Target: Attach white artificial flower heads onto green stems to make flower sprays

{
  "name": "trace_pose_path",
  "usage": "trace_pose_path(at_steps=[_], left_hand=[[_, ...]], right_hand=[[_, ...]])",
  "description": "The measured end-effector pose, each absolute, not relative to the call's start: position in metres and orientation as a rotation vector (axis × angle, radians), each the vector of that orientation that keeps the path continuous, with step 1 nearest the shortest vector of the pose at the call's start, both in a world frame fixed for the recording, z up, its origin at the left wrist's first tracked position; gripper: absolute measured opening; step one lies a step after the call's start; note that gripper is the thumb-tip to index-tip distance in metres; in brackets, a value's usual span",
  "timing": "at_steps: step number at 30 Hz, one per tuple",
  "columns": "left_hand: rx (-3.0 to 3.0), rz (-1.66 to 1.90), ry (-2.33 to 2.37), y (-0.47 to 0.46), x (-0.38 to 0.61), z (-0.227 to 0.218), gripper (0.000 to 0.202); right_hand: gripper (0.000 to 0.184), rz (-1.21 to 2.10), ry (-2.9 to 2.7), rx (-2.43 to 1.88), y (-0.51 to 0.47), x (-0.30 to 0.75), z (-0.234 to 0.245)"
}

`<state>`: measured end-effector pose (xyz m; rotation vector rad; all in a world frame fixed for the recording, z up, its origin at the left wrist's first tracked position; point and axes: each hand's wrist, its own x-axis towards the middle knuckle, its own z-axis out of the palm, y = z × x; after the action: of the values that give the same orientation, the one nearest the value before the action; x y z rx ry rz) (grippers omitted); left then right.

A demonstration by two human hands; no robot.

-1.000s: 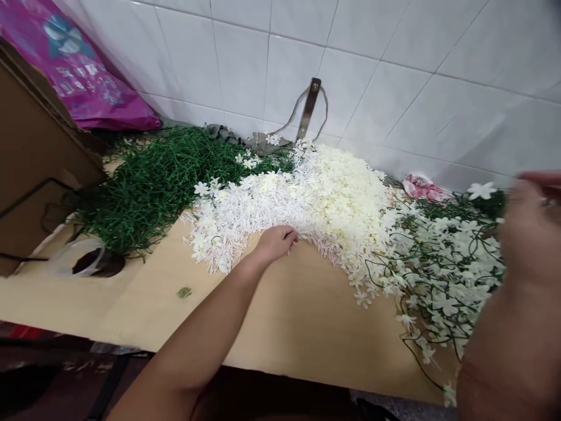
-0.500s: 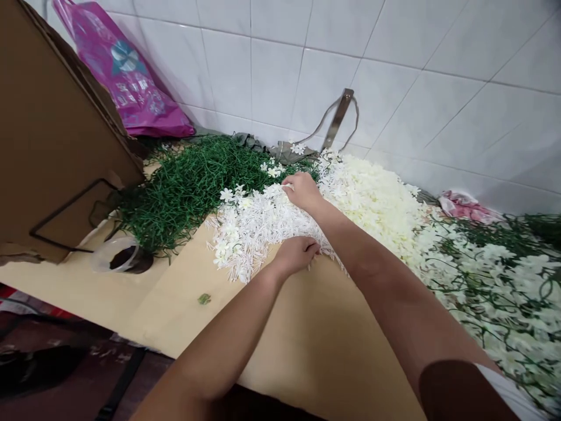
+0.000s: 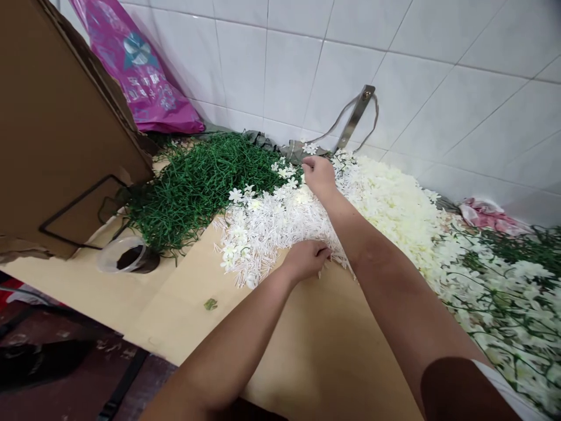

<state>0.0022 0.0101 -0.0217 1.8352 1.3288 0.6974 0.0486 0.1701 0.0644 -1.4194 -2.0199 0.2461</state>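
Observation:
A heap of thin white stick-like pieces lies on the tan board, with white artificial flowers along its left and back edges. At the heap's front edge is my left hand, its fingertips pinched together; whatever is between them is too small to tell. My right hand hovers at the back of the heap, fingers curled and thumb against them, and its grip is hidden too. Close to its left lies a pile of green plastic stems. Cream petals are heaped to its right.
A clear plastic cup with dark contents stands near the cardboard box. White flowers on green stems cover the right side. A purple bag leans on the tiled wall beside a metal strip. A greenish scrap lies on the board.
My right hand has moved farther back over the heap, toward the wall. My left hand stays pinched at the front edge. The whole view has shifted slightly.

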Motion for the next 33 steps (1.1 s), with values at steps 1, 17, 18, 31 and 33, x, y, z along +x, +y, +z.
trace_pose_path(at_steps=[1,17,18,31,33], left_hand=[[1.811,0.706,1.33,0.01,0.002,-0.022,0.03],[0.702,1.268,0.763,0.001,-0.006,0.001,0.036],[0.684,1.268,0.773,-0.001,-0.007,0.005,0.032],[0.803,0.977,0.9,-0.048,-0.01,0.03,0.037],[0.839,0.951,0.872,-0.065,-0.013,0.028,0.034]], right_hand=[[0.029,0.291,-1.928,-1.357,0.166,0.056,0.068],[0.065,0.938,-1.542,-0.995,0.006,0.152,0.027],[0.065,0.954,-1.543,-0.996,-0.002,0.155,0.025],[0.04,1.189,-1.34,-1.03,-0.082,0.19,0.012],[0.038,1.24,-1.326,-1.027,-0.091,0.193,0.007]])
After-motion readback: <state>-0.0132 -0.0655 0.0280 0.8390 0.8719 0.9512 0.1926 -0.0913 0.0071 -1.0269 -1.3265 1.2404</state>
